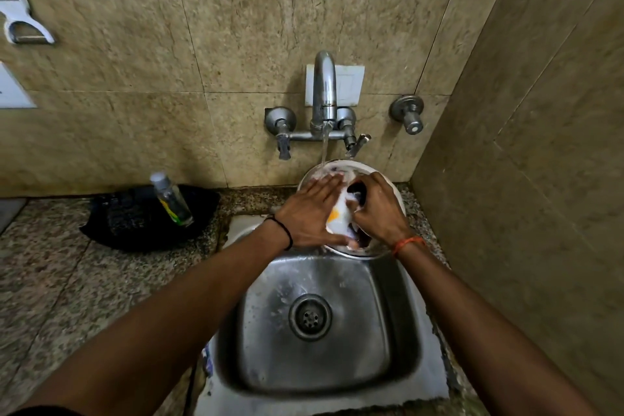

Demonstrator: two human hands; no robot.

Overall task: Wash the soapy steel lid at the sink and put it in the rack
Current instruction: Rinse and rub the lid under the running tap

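Observation:
The round steel lid (358, 168) is held tilted over the back of the sink (263, 331), right under the running tap (323, 91). White foam covers its middle. My left hand (310, 213) lies flat across the lid's face, with the thumb curled along its lower rim. The fingers of my right hand (378, 209) are closed around a black knob (358, 192) at the lid's centre. A thin stream of water (325, 145) lands on the lid's top edge. No rack shows in this view.
A clear bottle (170, 199) stands on a black cloth (135, 226) on the granite counter (67, 280) left of the sink. Tiled walls close in behind and on the right. A wall valve (408, 113) sits right of the tap, and a white utensil (20, 20) hangs far left.

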